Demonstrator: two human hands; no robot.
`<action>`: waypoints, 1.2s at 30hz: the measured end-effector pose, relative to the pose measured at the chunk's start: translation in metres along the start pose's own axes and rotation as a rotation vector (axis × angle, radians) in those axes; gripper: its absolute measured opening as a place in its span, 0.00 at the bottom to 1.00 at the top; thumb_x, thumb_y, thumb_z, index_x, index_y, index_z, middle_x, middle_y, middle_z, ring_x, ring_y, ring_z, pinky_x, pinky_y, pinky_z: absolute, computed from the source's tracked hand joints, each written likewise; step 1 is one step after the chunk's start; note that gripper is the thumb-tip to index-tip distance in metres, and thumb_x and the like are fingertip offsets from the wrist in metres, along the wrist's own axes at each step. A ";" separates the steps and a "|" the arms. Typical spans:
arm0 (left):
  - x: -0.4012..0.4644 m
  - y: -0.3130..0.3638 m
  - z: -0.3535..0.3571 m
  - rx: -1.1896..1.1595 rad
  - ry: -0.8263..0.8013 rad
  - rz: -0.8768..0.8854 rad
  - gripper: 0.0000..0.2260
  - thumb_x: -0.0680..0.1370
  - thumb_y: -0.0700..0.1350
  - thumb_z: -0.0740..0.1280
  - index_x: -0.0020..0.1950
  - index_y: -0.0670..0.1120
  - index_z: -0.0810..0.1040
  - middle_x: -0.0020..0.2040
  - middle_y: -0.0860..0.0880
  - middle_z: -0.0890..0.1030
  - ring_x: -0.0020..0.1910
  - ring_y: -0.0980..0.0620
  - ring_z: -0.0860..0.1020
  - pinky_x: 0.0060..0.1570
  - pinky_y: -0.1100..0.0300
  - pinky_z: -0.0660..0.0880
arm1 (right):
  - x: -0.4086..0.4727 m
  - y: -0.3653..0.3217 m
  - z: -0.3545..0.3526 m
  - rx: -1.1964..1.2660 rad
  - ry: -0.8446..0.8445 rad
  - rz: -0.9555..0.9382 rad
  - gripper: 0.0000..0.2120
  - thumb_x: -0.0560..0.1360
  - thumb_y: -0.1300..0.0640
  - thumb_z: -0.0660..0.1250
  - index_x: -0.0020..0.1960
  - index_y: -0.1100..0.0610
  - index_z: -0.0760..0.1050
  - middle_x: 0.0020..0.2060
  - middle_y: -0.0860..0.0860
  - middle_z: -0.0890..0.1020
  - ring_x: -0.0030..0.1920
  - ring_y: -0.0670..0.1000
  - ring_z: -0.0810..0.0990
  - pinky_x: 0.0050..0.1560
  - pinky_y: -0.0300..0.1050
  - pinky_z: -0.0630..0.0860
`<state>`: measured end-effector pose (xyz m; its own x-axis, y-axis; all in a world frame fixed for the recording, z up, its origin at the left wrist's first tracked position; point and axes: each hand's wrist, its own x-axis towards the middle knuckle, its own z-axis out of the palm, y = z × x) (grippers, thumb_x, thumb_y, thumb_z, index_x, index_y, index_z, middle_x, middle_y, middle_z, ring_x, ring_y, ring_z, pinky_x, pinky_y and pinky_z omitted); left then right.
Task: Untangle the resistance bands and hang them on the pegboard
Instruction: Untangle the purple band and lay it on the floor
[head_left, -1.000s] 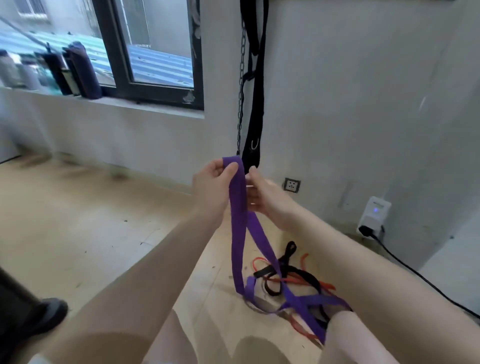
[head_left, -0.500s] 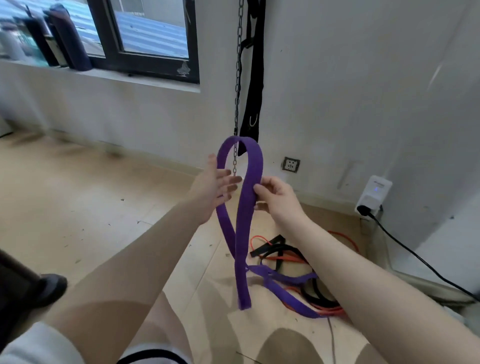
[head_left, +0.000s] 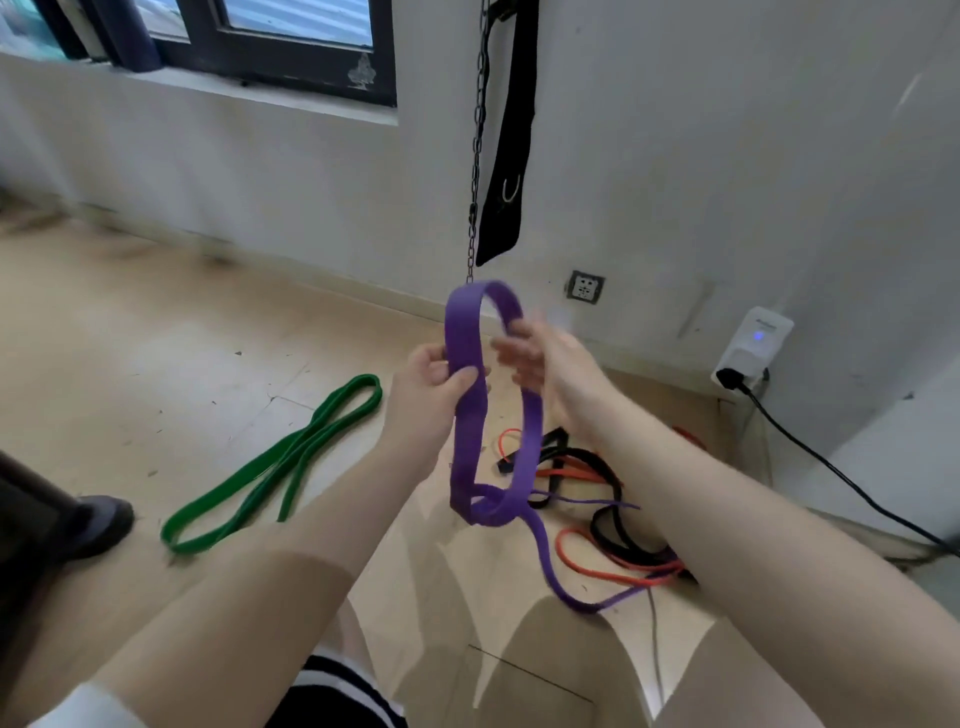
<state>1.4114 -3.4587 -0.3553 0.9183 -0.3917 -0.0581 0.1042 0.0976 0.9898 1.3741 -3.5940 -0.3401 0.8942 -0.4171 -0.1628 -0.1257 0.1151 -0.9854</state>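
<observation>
The pale wooden floor takes up most of the room in front of the person, with a white wall at the far side and a dark-framed window at far left. Against that wall hang a chain and a black strap, but I see no pegboard anywhere from here, so nothing is hung yet. On the floor to the left lies a green band, flat, folded on itself and well apart from the rest (it looks already freed, as far as I can judge). To the right, near the wall, sits the heap of orange and black bands, crossed over one another on the floor. Held up between the two is the purple band, raised in a tall loop, its lower part twisted round itself, with a tail that trails down to the floor and into the edge of the heap. The left hand has thumb and fingers closed on the near-left side of the loop. The right hand is blurred; its fingers seem to curl against the far-right side of the loop, though how firmly I cannot tell. I would put the job in its early-to-middle part: one band out, one in hand, the heap and all the hanging left.
</observation>
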 end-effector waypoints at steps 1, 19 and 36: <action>0.004 0.004 0.003 -0.018 0.011 -0.001 0.07 0.77 0.34 0.63 0.47 0.46 0.73 0.40 0.47 0.82 0.34 0.54 0.81 0.36 0.62 0.79 | -0.005 0.019 -0.003 -0.101 -0.080 0.031 0.20 0.81 0.45 0.47 0.57 0.53 0.75 0.52 0.50 0.82 0.55 0.49 0.78 0.56 0.46 0.70; 0.001 -0.001 0.000 -0.444 -0.002 -0.336 0.08 0.77 0.34 0.55 0.47 0.42 0.72 0.39 0.46 0.80 0.42 0.51 0.78 0.51 0.58 0.74 | -0.017 0.005 -0.032 -0.722 0.272 -0.409 0.10 0.77 0.61 0.62 0.57 0.57 0.70 0.46 0.52 0.79 0.43 0.54 0.79 0.49 0.52 0.77; 0.020 0.161 0.051 0.090 -0.303 0.449 0.07 0.76 0.36 0.65 0.51 0.44 0.70 0.50 0.44 0.78 0.49 0.51 0.79 0.52 0.58 0.77 | -0.019 -0.184 -0.016 0.037 -0.128 -0.619 0.10 0.77 0.67 0.60 0.48 0.53 0.73 0.43 0.50 0.77 0.38 0.45 0.77 0.44 0.40 0.75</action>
<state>1.4272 -3.4981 -0.1908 0.7127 -0.5765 0.3997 -0.3176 0.2428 0.9166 1.3736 -3.6218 -0.1569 0.8412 -0.3051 0.4465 0.4442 -0.0810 -0.8923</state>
